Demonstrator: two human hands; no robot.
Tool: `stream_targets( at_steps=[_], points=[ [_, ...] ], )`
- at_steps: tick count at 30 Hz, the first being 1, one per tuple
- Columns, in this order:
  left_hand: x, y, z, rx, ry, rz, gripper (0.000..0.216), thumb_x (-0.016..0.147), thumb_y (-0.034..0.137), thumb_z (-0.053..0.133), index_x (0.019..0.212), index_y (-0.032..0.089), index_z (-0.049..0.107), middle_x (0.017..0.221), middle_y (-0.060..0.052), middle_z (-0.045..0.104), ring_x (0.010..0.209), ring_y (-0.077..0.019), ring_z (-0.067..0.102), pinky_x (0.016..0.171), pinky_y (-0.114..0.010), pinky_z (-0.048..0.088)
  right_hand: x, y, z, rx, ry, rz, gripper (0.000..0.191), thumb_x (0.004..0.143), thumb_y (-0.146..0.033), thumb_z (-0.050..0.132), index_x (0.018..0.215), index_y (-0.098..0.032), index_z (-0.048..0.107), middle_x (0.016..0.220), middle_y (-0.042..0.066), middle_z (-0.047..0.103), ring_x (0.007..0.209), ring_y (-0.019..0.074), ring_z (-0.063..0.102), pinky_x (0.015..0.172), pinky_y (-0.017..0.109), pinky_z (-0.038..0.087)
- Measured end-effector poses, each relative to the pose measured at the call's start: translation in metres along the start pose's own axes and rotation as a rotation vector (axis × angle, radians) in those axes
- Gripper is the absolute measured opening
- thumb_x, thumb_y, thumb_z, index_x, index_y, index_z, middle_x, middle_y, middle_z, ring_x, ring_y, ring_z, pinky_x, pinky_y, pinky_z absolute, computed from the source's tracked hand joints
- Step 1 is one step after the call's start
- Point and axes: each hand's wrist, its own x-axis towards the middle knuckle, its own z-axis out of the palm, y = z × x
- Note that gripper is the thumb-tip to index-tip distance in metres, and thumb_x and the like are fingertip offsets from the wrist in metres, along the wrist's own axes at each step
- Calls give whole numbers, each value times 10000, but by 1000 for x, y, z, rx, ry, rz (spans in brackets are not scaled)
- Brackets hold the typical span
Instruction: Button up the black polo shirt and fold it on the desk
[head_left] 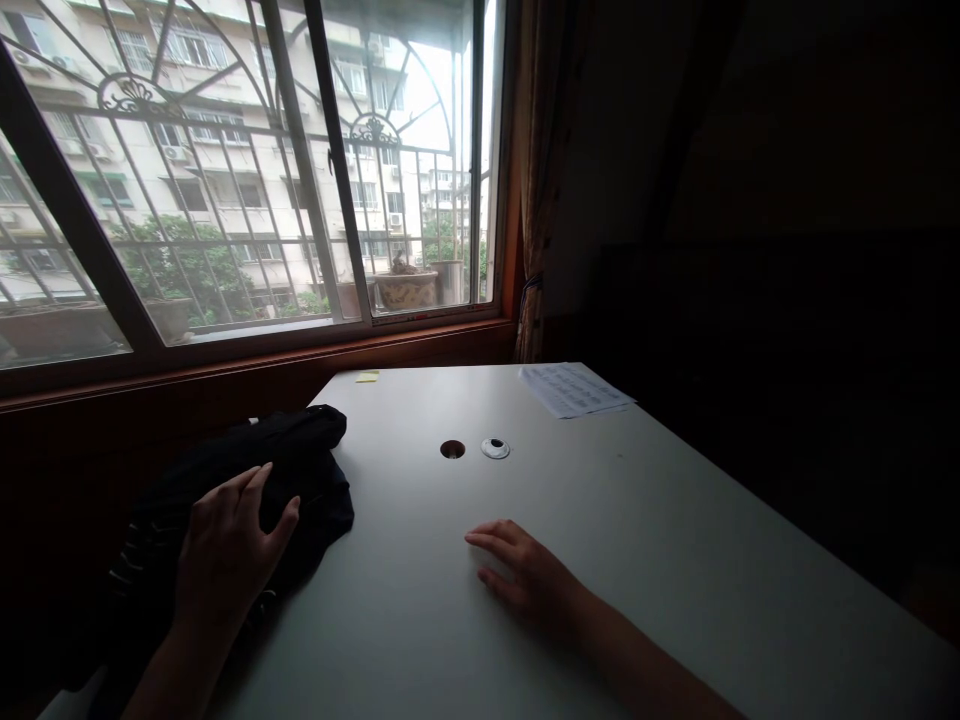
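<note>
A dark piece of clothing (pixel 307 470) with a few white stripes lies in a heap over the left edge of the white table (pixel 660 560). Above or against this cloth is my left hand (pixel 232 540), thumb and fingers apart and holding nothing; I cannot tell whether it touches the fabric. My right hand (pixel 525 570) is low over the middle of the table, its fingers stretched leftward, thumb apart, with nothing in it. Beyond it are a round cable hole (pixel 452 450) in the tabletop and, to the hole's right, a white ring-shaped grommet cover (pixel 496 448).
Printed paper sheets (pixel 574 390) lie at the table's far right corner. A small yellow note (pixel 367 377) is at the far left. Behind the table stands a sliding window (pixel 337 180) with bars outside, a tied curtain (pixel 534 200) beside it. The right side is very dark.
</note>
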Motion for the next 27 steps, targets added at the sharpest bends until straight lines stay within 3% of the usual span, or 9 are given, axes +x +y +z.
stream_targets(
  at_steps=[3,8,16,22,27],
  points=[
    [-5,-1,6,66,-70,-19,551,930,467,473,1375,144,499,1327,-183,514,1252,-399,451,1016,-575,404,-1,0,0,5,-1,4,495,860,-168,617,1346,-254,573,1292,92,615,1182,224,568,1044,399,484],
    [-5,0,9,17,-46,1,460,938,294,445,1372,151,497,1327,-162,504,1262,-356,457,1088,-541,368,-2,-1,0,20,-5,11,480,865,-171,611,1337,-253,580,1297,88,611,1192,218,561,1053,388,476],
    [-6,4,17,-260,-77,-18,442,899,176,445,1334,197,521,1186,-97,634,1038,-264,640,910,-426,549,1,-4,-2,16,6,-1,457,863,-162,604,1313,-243,603,1270,100,627,1175,230,573,1037,400,489],
    [-15,35,23,-488,-181,191,446,937,128,441,1365,234,511,1254,-84,629,1134,-231,631,969,-381,543,0,-4,-2,0,8,-11,454,862,-163,602,1310,-238,606,1250,108,638,1156,240,587,1024,407,502],
    [-22,68,20,-682,-339,404,431,990,91,401,1390,219,498,1221,-102,647,1119,-195,640,927,-311,565,0,-3,0,-13,1,-5,474,863,-166,597,1331,-246,588,1251,108,637,1154,243,587,1022,417,502]
  ],
)
